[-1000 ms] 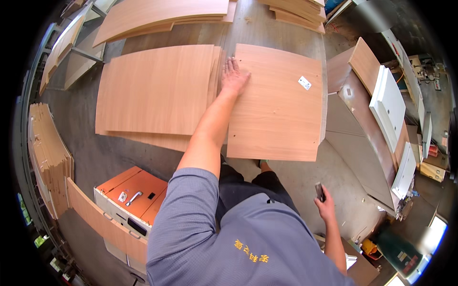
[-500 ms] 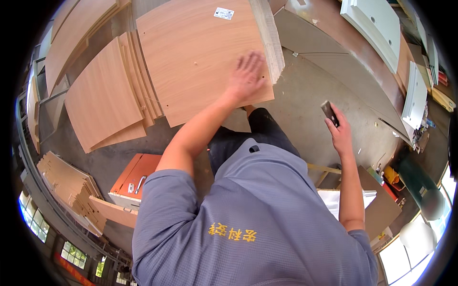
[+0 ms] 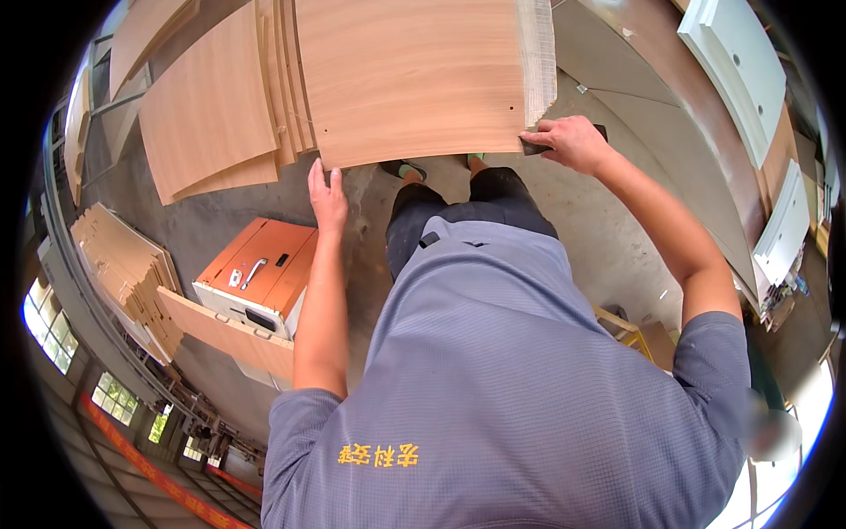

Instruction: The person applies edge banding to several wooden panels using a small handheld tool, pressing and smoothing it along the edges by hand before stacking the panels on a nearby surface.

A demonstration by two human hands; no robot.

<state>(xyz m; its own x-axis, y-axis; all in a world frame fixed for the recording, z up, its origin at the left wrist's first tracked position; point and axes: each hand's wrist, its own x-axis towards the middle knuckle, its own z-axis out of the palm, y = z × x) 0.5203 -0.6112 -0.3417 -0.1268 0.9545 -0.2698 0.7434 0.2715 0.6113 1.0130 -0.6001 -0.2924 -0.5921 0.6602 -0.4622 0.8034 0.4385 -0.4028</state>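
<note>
A large wood-veneer panel (image 3: 414, 75) lies flat at the top of the view, its near edge running from left to right just above the person's knees. The left hand (image 3: 328, 196) grips that near edge at its left corner, fingers curled up under the board and thumb alongside. The right hand (image 3: 568, 141) closes on the near right corner, pinching a small dark block (image 3: 538, 145) against the panel's edge; the pale raw edge band (image 3: 538, 57) runs up the right side from there.

To the left, a stack of similar panels (image 3: 216, 123) fans out, its edges stepping just beside and partly under the held panel. Lower left, an orange-topped machine box (image 3: 260, 273) stands close to the left forearm, with a loose board (image 3: 225, 331) leaning across its front. More thin boards are stacked on edge (image 3: 123, 269) further left.

On the right, grey sheet panels (image 3: 634, 97) lie on the concrete floor (image 3: 617, 238), and white panels (image 3: 740, 62) lean beyond them. Bare floor shows between the person's legs and the grey sheets, the widest open room in view; the left side is crowded.
</note>
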